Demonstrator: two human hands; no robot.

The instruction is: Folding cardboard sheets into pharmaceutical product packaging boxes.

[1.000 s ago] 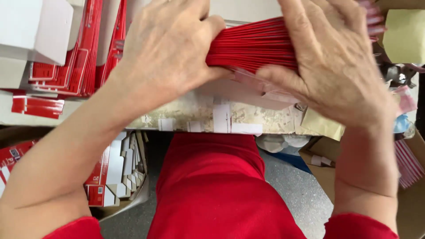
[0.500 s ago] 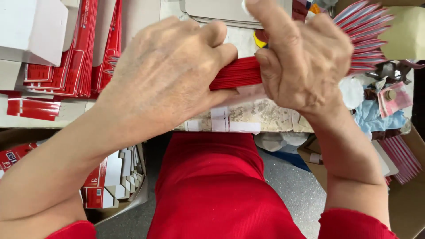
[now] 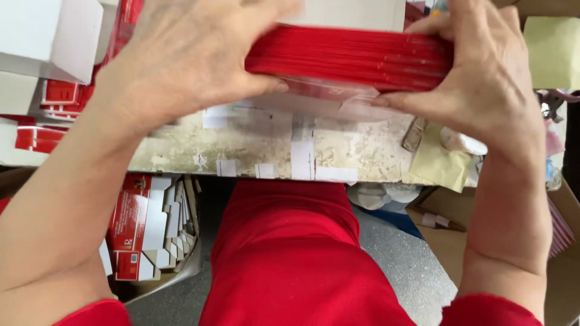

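A thick stack of flat red cards (image 3: 356,57) lies level across the top middle of the head view, just above a worn, paint-stained worktable (image 3: 266,148). My left hand (image 3: 181,60) grips the stack's left end. At the other end my right hand (image 3: 483,78) presses in with thumb and fingers. The stack is squared into a neat block between both hands. My red trousers (image 3: 290,253) fill the lower middle.
Folded red-and-white cartons (image 3: 54,96) pile at the left, with a white box (image 3: 42,36) above them. More flat cartons stand in a bin (image 3: 151,229) under the table. A yellowish paper (image 3: 444,163) and cardboard boxes (image 3: 447,241) lie at the right.
The fanned, tilted red cards have been pressed together and turned level. My right hand moved from the middle out to the stack's right end.
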